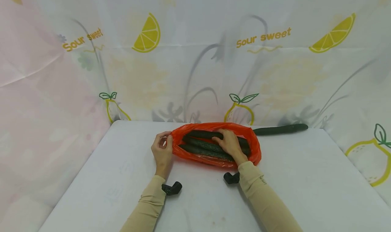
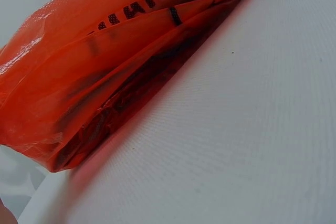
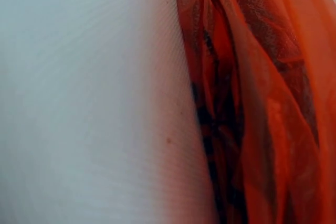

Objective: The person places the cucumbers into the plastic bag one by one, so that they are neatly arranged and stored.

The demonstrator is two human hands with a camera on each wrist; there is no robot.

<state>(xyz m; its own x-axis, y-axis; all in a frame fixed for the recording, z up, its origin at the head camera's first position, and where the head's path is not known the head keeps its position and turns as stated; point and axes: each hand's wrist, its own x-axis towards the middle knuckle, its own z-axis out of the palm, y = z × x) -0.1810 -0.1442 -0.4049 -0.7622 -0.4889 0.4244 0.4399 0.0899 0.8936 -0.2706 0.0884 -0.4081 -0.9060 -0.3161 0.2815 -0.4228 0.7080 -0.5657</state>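
A red plastic bag (image 1: 256,145) lies on the table with its mouth spread wide. Several dark green cucumbers (image 1: 201,152) lie lengthwise inside it. At the bag's left end, my left hand (image 1: 162,152) pinches the rim between thumb and fingers. My right hand (image 1: 229,143) reaches in over the bag's near right side and grips the rearmost cucumber (image 1: 200,134); its fingertips are partly hidden. In the left wrist view the bag's printed side (image 2: 131,40) fills the upper left. Crumpled folds of the bag (image 3: 268,129) show in the right wrist view, without the hand.
One more cucumber (image 1: 281,129) lies outside the bag at its right, near the back edge of the white table (image 1: 122,177). A printed fabric backdrop (image 1: 183,55) stands behind the table. Black wrist cameras (image 1: 172,188) sit at both cuffs.
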